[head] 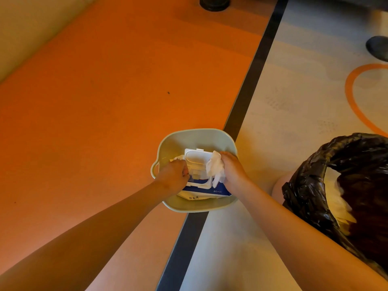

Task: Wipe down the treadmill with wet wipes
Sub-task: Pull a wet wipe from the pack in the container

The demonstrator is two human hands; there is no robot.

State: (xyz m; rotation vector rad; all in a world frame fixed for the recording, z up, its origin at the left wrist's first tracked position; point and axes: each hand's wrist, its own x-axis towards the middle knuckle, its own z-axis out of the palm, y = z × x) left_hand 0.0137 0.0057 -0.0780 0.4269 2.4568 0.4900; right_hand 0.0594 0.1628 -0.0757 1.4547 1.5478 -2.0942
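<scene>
Below, a pale green plastic basin with rounded corners and a small side handle sits on the floor, straddling a dark matte strip. The strip divides smooth orange flooring from a pale, faintly speckled surface marked with a curved orange line.

Inside the basin lies the wet-wipe pack, a soft, glossy pouch in white and blue printed "80 PCS". Its rigid white lid, a rounded rectangle, is flipped open and stands toward the far rim.

Both bare arms reach down, and the 2 hands meet over the pack. The left hand has its fingers curled against the white plastic frame of the opening, gripping the pack there. The right hand clutches a crumpled white wipe, which looks soft and wrinkled. The wipe bunches against the lid's right edge, and a loose tail hangs over the pack.

Just right of the right forearm stands a bin lined with a crinkly, shiny black bag, with pale crumpled sheets inside it. Far up the frame are 2 dark round shapes, 1 on the orange floor and 1 on the pale floor, both too blurred to identify.
</scene>
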